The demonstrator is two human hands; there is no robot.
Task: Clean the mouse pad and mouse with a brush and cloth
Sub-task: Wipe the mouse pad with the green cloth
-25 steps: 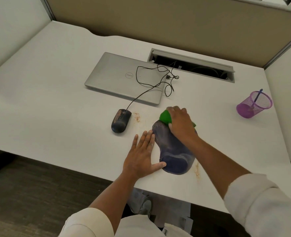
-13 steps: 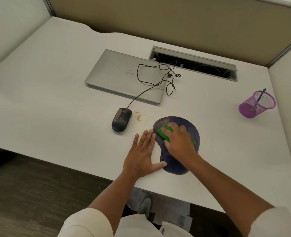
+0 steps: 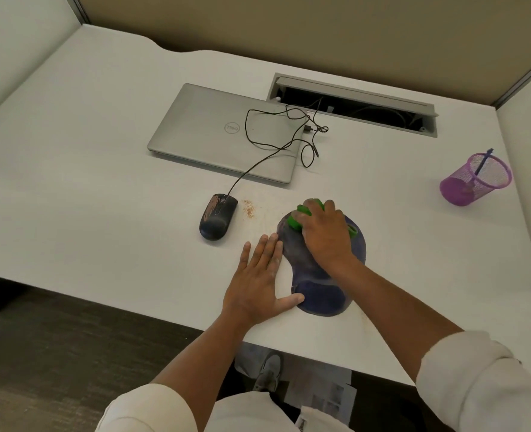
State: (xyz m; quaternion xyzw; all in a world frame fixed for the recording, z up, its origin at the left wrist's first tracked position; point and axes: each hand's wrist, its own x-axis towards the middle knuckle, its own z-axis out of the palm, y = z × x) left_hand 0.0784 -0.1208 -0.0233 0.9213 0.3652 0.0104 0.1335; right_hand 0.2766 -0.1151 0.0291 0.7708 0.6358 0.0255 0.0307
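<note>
My right hand point(image 3: 326, 235) is wrapped around the green brush point(image 3: 301, 217), fingers curled over it, pressing it onto the far end of the mouse pad point(image 3: 323, 294). Only bits of green show: a lump at my fingertips and a sliver on the pad's right side past my knuckles (bristles hidden under my palm). The pad is dark blue-purple, lying flat near the desk's point(image 3: 102, 198) front edge, with its raised wrist rest at the near end.

My left hand point(image 3: 259, 283) is flat on the desk, fingers spread and holding nothing. Its thumb touches the pad's near-left edge and its fingertips rest against the pad's left side.

The mouse point(image 3: 218, 216) sits left of the pad, apart from both hands, black with brownish smears on top. Its cable point(image 3: 267, 141) runs up over the closed silver laptop point(image 3: 223, 132) behind it. A patch of orange-brown crumbs point(image 3: 249, 208) lies on the desk between mouse and pad.

A purple mesh cup point(image 3: 476, 179) stands far right, well apart, with a pen in it. I can't spot a cloth.
</note>
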